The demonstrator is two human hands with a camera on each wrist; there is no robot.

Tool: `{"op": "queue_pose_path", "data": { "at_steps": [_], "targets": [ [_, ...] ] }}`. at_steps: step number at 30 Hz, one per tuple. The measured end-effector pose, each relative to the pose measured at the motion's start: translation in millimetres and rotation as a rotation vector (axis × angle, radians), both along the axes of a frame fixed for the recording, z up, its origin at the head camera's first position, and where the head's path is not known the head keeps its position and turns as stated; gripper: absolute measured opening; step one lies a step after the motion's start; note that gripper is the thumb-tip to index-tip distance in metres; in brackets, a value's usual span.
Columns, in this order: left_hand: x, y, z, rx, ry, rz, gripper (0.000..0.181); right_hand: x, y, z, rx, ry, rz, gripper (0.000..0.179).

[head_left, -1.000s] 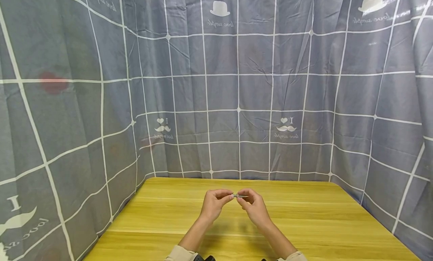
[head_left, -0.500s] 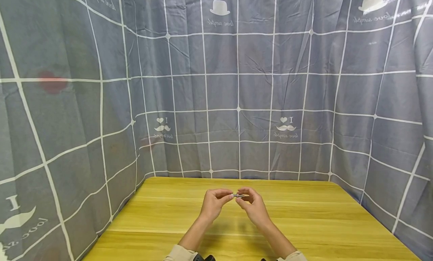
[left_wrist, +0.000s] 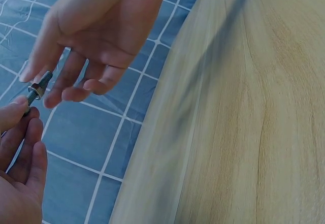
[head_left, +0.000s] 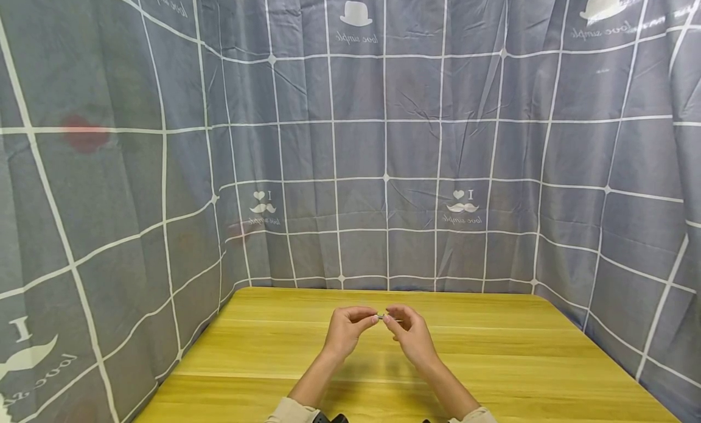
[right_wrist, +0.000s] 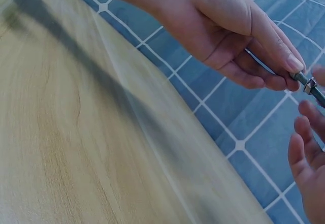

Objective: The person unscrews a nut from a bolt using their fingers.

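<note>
Bolt (left_wrist: 46, 76) is held at one end by the left hand (head_left: 342, 335): thumb and fingertips are drawn together on it, no gap left, that end mostly hidden by them. Remaining left fingers are loosely bent below the pinch. Shank is pointed across from the left fingertips into the space between right thumb and right fingers. Nut (right_wrist: 309, 86) is carried around the shank, just past the left fingertips; thread is seen on both sides of it.

Right hand (head_left: 414, 339) is held about half spread: thumb is set right beside the nut, fingers are loosely bent and fanned, and a gap to the shank is shown in both wrist views. Whether the nut is touched by the right thumb can't be told.

Both sets of fingertips are held close together above the wood-grain table (head_left: 263, 338). Beyond the fingers, a grey curtain (head_left: 416, 149) with a white grid is hung. Back from the fingers, at the wrists, a left sleeve (head_left: 290, 412) and right sleeve (head_left: 475, 416) are seen, both light-coloured.
</note>
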State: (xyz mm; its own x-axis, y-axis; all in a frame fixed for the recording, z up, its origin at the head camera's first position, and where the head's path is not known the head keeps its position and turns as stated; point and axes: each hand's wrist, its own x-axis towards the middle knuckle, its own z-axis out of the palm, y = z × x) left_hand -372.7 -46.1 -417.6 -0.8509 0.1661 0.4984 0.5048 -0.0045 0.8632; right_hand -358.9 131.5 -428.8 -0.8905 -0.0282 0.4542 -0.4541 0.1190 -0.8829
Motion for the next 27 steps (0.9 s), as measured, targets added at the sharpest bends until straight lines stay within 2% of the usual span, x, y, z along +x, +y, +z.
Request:
{"op": "queue_pose_path", "data": {
  "at_steps": [6,15,21,27],
  "targets": [
    [0.2,-0.5,0.4,-0.001,0.006,0.006,0.016,-0.7,0.0,0.2,0.016,0.026,0.01,0.019],
    [1.4,-0.3,0.8,-0.013,0.008,0.015,0.015,1.2,-0.2,-0.7,0.017,0.016,-0.01,0.015],
    [2.0,-0.5,0.6,-0.009,0.016,0.014,0.016,1.4,-0.3,0.2,0.006,0.002,-0.004,0.025],
    [-0.6,-0.2,-1.1,-0.008,0.003,0.013,0.015,0.7,-0.3,0.8,-0.014,-0.002,-0.01,0.015]
  ]
}}
